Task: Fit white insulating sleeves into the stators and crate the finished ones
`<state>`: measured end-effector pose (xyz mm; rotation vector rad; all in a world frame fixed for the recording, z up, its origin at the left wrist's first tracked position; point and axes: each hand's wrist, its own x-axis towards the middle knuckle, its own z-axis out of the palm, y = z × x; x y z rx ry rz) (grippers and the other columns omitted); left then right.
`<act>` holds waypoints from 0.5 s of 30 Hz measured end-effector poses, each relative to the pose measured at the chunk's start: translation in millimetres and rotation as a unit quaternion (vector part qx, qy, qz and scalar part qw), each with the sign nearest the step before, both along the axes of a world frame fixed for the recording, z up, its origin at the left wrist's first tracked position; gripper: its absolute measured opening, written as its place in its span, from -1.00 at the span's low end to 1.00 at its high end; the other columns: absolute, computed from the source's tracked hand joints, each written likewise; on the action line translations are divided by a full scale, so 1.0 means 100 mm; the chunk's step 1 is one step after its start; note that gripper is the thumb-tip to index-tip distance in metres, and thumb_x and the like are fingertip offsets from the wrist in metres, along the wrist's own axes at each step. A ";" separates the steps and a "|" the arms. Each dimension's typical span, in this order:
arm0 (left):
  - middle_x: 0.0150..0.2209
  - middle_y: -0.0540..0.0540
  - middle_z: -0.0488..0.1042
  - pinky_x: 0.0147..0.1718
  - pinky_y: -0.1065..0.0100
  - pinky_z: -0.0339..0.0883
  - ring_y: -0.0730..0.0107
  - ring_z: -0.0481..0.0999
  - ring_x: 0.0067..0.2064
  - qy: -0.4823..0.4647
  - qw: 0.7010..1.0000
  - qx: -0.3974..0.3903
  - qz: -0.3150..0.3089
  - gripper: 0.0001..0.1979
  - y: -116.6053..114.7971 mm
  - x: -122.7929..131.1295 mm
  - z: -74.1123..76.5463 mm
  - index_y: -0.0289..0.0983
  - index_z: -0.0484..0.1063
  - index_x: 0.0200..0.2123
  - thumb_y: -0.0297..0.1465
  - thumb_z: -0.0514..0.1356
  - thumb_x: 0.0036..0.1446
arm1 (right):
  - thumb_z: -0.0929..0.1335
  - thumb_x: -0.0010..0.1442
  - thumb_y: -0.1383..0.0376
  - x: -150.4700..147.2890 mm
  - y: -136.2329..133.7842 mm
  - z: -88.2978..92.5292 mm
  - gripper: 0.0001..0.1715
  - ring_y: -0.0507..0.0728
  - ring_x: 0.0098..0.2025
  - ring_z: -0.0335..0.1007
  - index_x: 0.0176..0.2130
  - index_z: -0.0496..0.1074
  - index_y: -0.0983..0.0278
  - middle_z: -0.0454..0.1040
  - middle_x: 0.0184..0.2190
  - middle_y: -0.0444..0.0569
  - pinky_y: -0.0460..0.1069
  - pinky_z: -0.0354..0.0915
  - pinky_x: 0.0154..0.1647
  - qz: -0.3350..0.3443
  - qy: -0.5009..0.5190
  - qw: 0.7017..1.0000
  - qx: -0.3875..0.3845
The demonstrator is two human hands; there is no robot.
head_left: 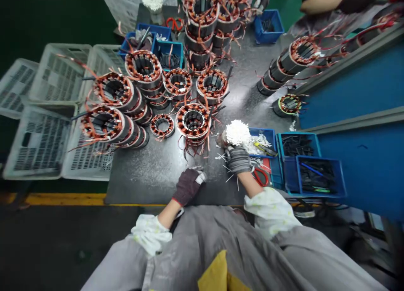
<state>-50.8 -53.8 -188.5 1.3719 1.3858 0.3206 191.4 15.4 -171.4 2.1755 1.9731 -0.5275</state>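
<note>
The right hand (238, 159), in a grey knit glove, is closed around a thick, fluffy bundle of white nylon cable ties (237, 132), with the bundle's bristly ends fanning out above the fist. The left hand (187, 186), in a dark maroon knit glove, rests on the counter (148, 177) with its fingers curled together. A small white strip shows at its fingertips, too small to tell whether it is pinched. White sleeve covers (271, 211) wrap both forearms, above a grey work smock (221, 249).

Loose white ties (225, 160) lie scattered on the speckled dark metal counter between the hands. Just beyond them stands a copper-wound motor stator (193, 121), its slotted steel core ringed by orange windings and trailing thin wires. Many more stators sit in stacks toward the far side and left, with a smaller one (162, 125) lying near the closest stack.

To the right, red-handled scissors (260, 177) and a yellow-handled tool (265, 148) sit in or beside blue plastic bins (318, 175) holding black pieces. White perforated plastic crates (41, 143) stand off the counter's left edge. At the far right, a co-worker's gloved arm (334, 0) reaches in.
</note>
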 end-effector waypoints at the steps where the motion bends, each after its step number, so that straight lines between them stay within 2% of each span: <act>1: 0.09 -0.26 0.57 0.26 -0.04 0.26 0.01 0.45 0.23 -0.043 0.998 -0.025 0.030 -0.54 -0.06 -0.08 -0.01 -0.23 0.58 -0.03 -0.06 0.03 0.35 | 0.18 0.41 0.27 0.04 -0.08 -0.01 -0.53 0.38 0.11 0.47 0.11 0.52 0.37 0.54 0.06 0.34 0.22 0.35 0.11 -0.001 -0.006 1.000 0.013; 3: 0.08 -0.28 0.58 0.15 0.00 0.40 0.06 0.54 0.14 -0.134 0.984 -0.070 0.097 -0.37 -0.21 -0.24 -0.03 -0.25 0.50 0.11 0.04 -0.13 0.39 | 0.15 0.43 0.25 0.07 -0.38 -0.10 -0.49 0.37 0.20 0.41 0.17 0.48 0.28 0.48 0.17 0.27 0.23 0.34 0.18 0.014 0.002 0.999 0.051; 4: 0.08 -0.30 0.58 0.11 0.01 0.44 0.07 0.57 0.11 -0.176 0.972 -0.086 0.131 -0.29 -0.30 -0.31 -0.04 -0.27 0.45 0.17 0.09 -0.20 0.38 | 0.15 0.42 0.25 0.07 -0.57 -0.20 -0.50 0.35 0.21 0.40 0.16 0.49 0.24 0.48 0.18 0.23 0.23 0.34 0.19 0.044 0.034 0.994 0.094; 6: 0.07 -0.35 0.57 0.09 -0.03 0.45 0.01 0.58 0.10 -0.243 0.944 -0.099 0.200 -0.18 -0.51 -0.42 -0.04 -0.33 0.41 0.20 0.17 -0.24 0.35 | 0.19 0.37 0.26 0.04 -0.95 -0.47 -0.56 0.33 0.11 0.48 0.07 0.53 0.21 0.52 0.13 0.17 0.24 0.41 0.12 0.166 0.148 0.965 0.139; 8: 0.08 -0.40 0.56 0.12 -0.09 0.42 -0.06 0.56 0.13 -0.290 0.915 -0.091 0.267 -0.12 -0.77 -0.49 -0.05 -0.37 0.43 0.17 0.22 -0.23 0.31 | 0.21 0.36 0.27 0.00 -1.22 -0.75 -0.58 0.28 0.11 0.48 0.08 0.52 0.20 0.53 0.11 0.13 0.23 0.43 0.13 0.285 0.240 0.918 0.135; 9: 0.08 -0.41 0.55 0.12 -0.11 0.42 -0.09 0.56 0.14 -0.302 0.901 -0.081 0.302 -0.11 -0.93 -0.52 -0.06 -0.38 0.44 0.16 0.24 -0.21 0.29 | 0.22 0.35 0.28 -0.03 -1.29 -0.87 -0.58 0.28 0.12 0.47 0.10 0.50 0.20 0.53 0.11 0.13 0.24 0.43 0.13 0.310 0.263 0.902 0.146; 11: 0.07 -0.40 0.56 0.09 -0.10 0.44 -0.11 0.57 0.11 -0.290 0.875 -0.050 0.384 -0.13 -1.28 -0.55 -0.11 -0.37 0.45 0.15 0.26 -0.13 0.27 | 0.24 0.35 0.30 -0.12 -1.29 -1.00 -0.55 0.32 0.16 0.42 0.17 0.44 0.22 0.49 0.14 0.17 0.30 0.39 0.16 0.305 0.271 0.893 0.188; 13: 0.09 -0.35 0.56 0.05 -0.06 0.48 -0.07 0.59 0.08 -0.229 0.848 -0.020 0.478 -0.19 -1.69 -0.57 -0.23 -0.31 0.43 0.18 0.24 -0.06 0.26 | 0.26 0.34 0.31 -0.26 -1.18 -1.02 -0.53 0.36 0.21 0.37 0.20 0.41 0.23 0.46 0.16 0.20 0.35 0.32 0.22 0.315 0.277 0.881 0.217; 15: 0.15 -0.30 0.52 0.05 0.01 0.48 0.01 0.58 0.09 -0.133 0.817 -0.011 0.561 -0.27 -2.14 -0.57 -0.41 -0.24 0.38 0.22 0.18 -0.04 0.30 | 0.29 0.33 0.34 -0.42 -1.07 -1.01 -0.54 0.36 0.22 0.37 0.19 0.42 0.23 0.46 0.17 0.18 0.33 0.26 0.28 0.390 0.303 0.846 0.199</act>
